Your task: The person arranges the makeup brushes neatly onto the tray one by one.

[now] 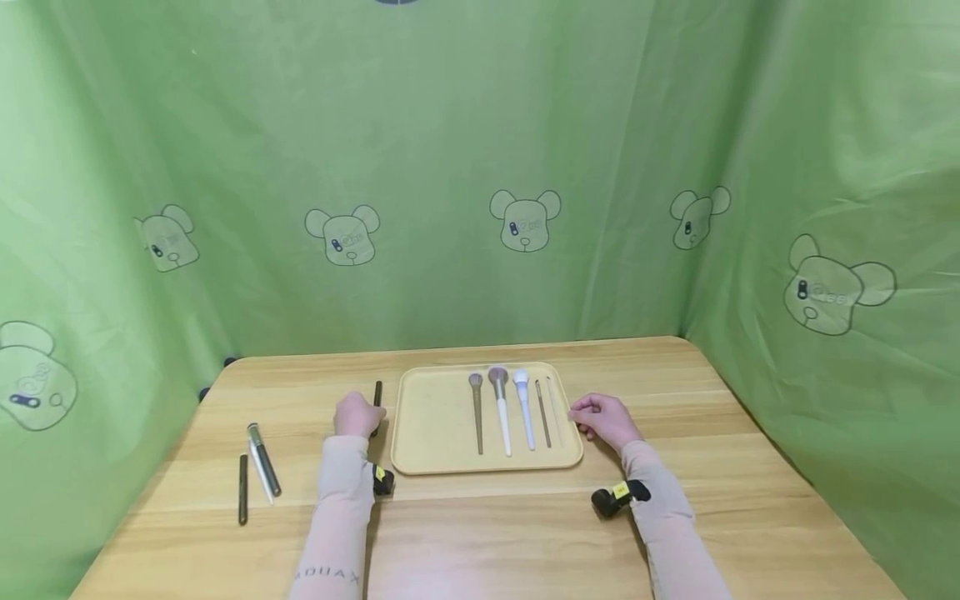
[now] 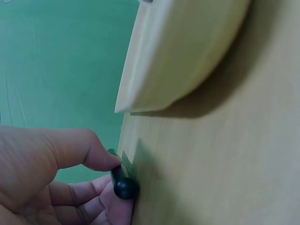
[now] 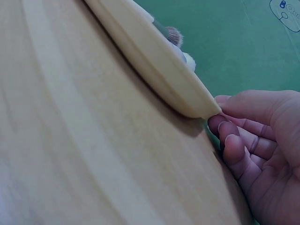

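Note:
My left hand (image 1: 358,415) pinches a slim black pen-shaped stick (image 1: 377,398) between thumb and fingers, left of the yellow tray (image 1: 435,421). In the left wrist view the rounded dark end of the stick (image 2: 125,188) faces the camera, close to the tabletop. At the tray's right edge my right hand (image 1: 607,419) grips the rim with thumb and fingertips, as the right wrist view shows at the tray's rim (image 3: 201,101). Several makeup brushes lie side by side on the tray, among them a white-handled brush (image 1: 503,417) and a brown brush (image 1: 478,417).
Left of my left arm lie a black stick (image 1: 243,490), a thin white stick (image 1: 261,472) and a dark tube with a greyish end (image 1: 264,460). The wooden table (image 1: 480,542) ends at a green curtain (image 1: 450,283) behind and on both sides.

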`<action>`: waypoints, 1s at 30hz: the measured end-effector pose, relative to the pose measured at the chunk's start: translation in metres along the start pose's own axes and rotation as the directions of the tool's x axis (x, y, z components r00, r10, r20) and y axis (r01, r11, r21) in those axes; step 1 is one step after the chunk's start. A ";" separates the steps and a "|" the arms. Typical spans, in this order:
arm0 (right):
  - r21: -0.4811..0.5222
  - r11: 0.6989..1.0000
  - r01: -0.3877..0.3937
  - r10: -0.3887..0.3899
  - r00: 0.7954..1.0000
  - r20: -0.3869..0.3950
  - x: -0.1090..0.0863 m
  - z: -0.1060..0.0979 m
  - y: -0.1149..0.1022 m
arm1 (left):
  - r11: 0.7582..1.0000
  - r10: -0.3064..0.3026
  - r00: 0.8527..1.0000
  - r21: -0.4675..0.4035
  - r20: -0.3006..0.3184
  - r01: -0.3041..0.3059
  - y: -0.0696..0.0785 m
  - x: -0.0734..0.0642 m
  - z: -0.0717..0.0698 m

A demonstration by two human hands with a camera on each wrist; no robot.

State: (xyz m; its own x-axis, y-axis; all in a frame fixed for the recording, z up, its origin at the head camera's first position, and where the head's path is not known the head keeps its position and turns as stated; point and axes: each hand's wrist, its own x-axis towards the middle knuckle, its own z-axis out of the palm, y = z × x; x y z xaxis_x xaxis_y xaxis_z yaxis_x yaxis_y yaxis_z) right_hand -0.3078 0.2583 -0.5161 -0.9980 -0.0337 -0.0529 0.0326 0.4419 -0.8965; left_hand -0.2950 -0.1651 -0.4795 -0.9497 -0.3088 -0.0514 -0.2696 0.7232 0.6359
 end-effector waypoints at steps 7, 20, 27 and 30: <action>-0.001 1.000 -0.002 0.002 1.000 0.001 0.000 0.000 0.000 | 0.999 -0.027 1.000 -0.031 -0.014 0.026 -0.001 -0.004 -0.005; -0.001 1.000 0.005 -0.005 1.000 -0.001 0.000 0.000 0.000 | 0.990 0.033 0.998 -0.139 -0.052 -0.040 0.017 -0.015 -0.014; 0.003 1.000 0.010 -0.010 1.000 -0.005 -0.001 0.000 -0.001 | 0.989 0.063 0.997 -0.131 -0.037 -0.068 0.030 -0.019 -0.013; 0.002 1.000 0.009 -0.009 1.000 -0.007 -0.001 0.000 -0.001 | 0.988 0.062 0.998 -0.137 -0.026 -0.065 0.038 -0.022 -0.011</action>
State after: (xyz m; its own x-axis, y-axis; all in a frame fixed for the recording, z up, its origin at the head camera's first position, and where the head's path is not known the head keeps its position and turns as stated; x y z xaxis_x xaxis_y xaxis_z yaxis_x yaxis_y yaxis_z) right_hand -0.3067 0.2578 -0.5149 -0.9986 -0.0318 -0.0419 0.0237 0.4395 -0.8979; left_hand -0.2829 -0.1375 -0.4462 -0.9601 -0.2795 0.0082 -0.1830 0.6502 0.7374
